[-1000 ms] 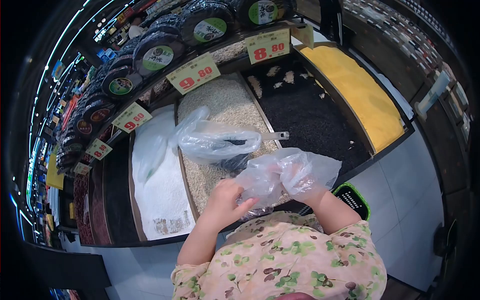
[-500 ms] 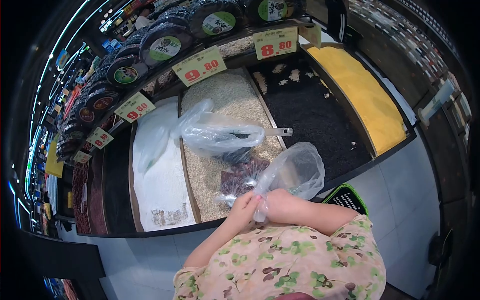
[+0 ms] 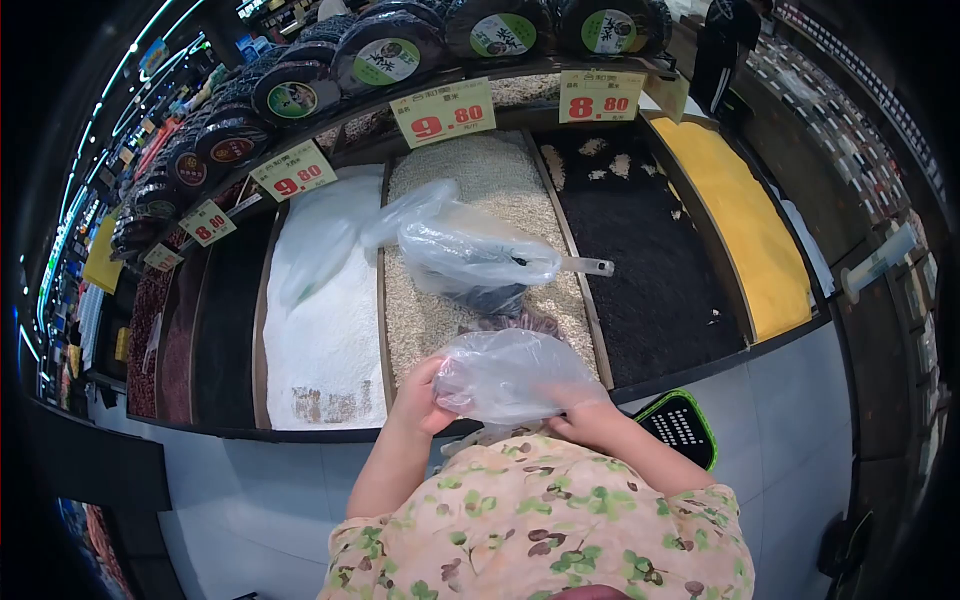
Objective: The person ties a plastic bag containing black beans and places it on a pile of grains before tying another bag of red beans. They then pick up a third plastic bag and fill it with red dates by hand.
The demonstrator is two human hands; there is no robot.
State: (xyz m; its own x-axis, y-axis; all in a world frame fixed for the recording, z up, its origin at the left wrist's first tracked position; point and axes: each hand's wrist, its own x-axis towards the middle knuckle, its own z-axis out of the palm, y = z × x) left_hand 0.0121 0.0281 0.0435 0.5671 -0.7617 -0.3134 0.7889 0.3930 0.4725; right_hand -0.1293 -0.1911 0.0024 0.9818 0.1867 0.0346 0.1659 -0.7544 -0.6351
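A clear plastic bag (image 3: 515, 375) is spread between my hands in front of my patterned shirt. My left hand (image 3: 425, 397) grips its left edge, with the thumb and fingers closed on the film. At the lower right, my right hand (image 3: 585, 415) holds the other side, its fingers partly hidden by the film. Just beyond lies a filled bag with dark reddish contents (image 3: 515, 322), mostly covered. Farther back, another plastic bag (image 3: 475, 250) rests on the pale grain (image 3: 420, 330), and a scoop handle (image 3: 590, 266) sticks out of it to the right.
Neighbouring bins hold white grain (image 3: 325, 345), black grain (image 3: 650, 270) and yellow grain (image 3: 740, 220). Price signs (image 3: 442, 112) and dark wrapped round packages (image 3: 390, 55) line the back. A green-rimmed black basket (image 3: 680, 425) is at the lower right. A person (image 3: 725, 50) stands at the upper right.
My hands were together at the gathered bag; they have moved apart, with the bag now spread wide between them. It has come nearer my body and covers most of the reddish-filled bag.
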